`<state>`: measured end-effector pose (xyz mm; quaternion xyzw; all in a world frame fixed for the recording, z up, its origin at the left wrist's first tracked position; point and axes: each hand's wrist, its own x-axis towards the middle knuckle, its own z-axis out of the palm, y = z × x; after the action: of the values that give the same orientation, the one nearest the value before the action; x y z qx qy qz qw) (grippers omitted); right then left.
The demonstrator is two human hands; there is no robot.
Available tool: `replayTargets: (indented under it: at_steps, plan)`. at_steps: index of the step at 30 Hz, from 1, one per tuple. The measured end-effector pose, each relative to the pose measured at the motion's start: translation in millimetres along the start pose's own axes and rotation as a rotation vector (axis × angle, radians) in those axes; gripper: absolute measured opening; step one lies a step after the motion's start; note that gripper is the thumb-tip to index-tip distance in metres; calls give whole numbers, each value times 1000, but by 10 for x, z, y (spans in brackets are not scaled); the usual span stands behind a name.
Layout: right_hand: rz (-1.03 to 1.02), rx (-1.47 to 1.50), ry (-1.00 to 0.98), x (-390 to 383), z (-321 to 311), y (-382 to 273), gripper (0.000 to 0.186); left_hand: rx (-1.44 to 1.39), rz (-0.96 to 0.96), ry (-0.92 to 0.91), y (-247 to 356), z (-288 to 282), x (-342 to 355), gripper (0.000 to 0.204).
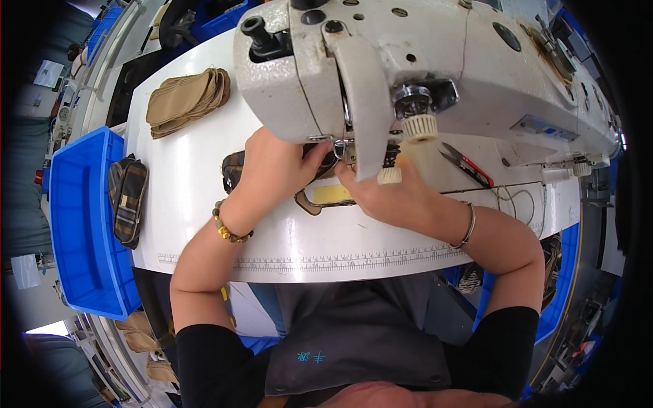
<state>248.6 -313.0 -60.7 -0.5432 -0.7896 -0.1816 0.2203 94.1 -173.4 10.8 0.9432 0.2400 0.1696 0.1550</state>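
Observation:
A white sewing machine (pixel 367 95) stands over the table, and both my hands meet under its needle area. My left hand (pixel 272 166) is closed, thumb and fingertip pinching a dark plaid fabric piece (pixel 232 170) beside the presser foot (pixel 342 149). From the right, my right hand (pixel 394 194) reaches in with bent fingers closed on the same work. The machine's lever partly hides those fingertips. A brown-edged flap (pixel 309 204) shows below the hands, next to a yellow strip (pixel 331 196) on the table.
A stack of tan fabric pieces (pixel 183 102) lies at the far left of the white table (pixel 326 238). Red-handled thread snips (pixel 469 166) and loose thread (pixel 520 200) lie at right. A blue bin (pixel 88 231) stands left, a folded plaid piece (pixel 128 202) at its edge.

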Motion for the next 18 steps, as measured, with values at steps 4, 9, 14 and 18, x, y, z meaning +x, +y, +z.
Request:
replayTargets:
  at_steps: [4, 9, 14, 18]
  plan:
    - [7, 27, -29, -19, 121, 47, 33, 121, 98, -215, 103, -234, -64, 29]
    - [134, 139, -84, 170, -205, -9, 19, 63, 282, -165, 96, -265, -170, 29]
    - [217, 270, 34, 225, -208, 21, 15, -1, 268, -187, -94, -210, -139, 21]
    - [248, 285, 99, 193, -124, 25, 21, -247, 64, -52, -238, -173, -88, 12]
